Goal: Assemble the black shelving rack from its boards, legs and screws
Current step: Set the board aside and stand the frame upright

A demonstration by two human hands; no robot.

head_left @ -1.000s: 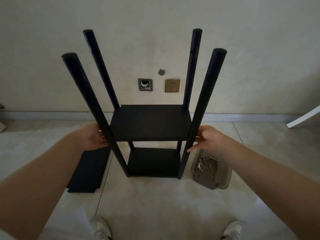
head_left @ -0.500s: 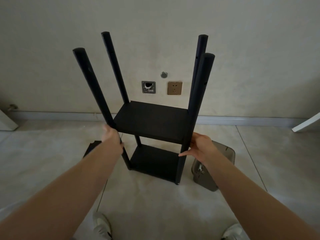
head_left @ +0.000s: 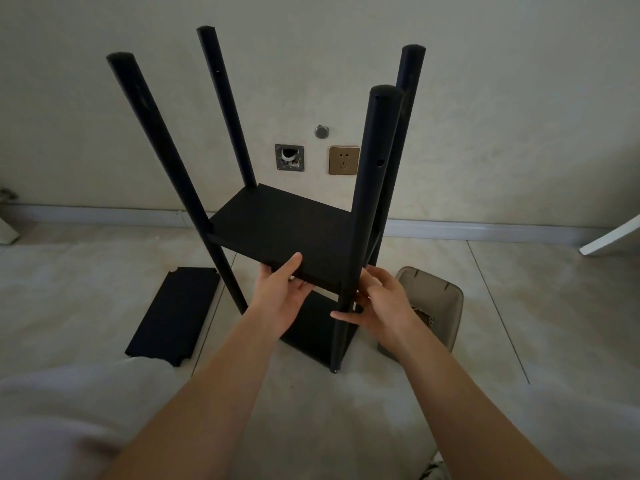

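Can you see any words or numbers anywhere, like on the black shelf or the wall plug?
No words or numbers can be read.
Black shelving rack: plain, no label.
Gold wall socket: only plug holes, no writing.
Grey plastic screw tub: no label visible.

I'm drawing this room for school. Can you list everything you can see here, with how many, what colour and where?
rack legs: four, black, standing upright on the floor
fitted boards: two, black, between the legs, one above the other
loose board: one, black, flat on the floor left of the rack
tub: one, grey-brown, on the floor right of the rack
wall socket: one, gold, on the wall
open wall box: one, grey, left of the socket
left hand: one, grip on the upper board's front edge
right hand: one, at the near right leg
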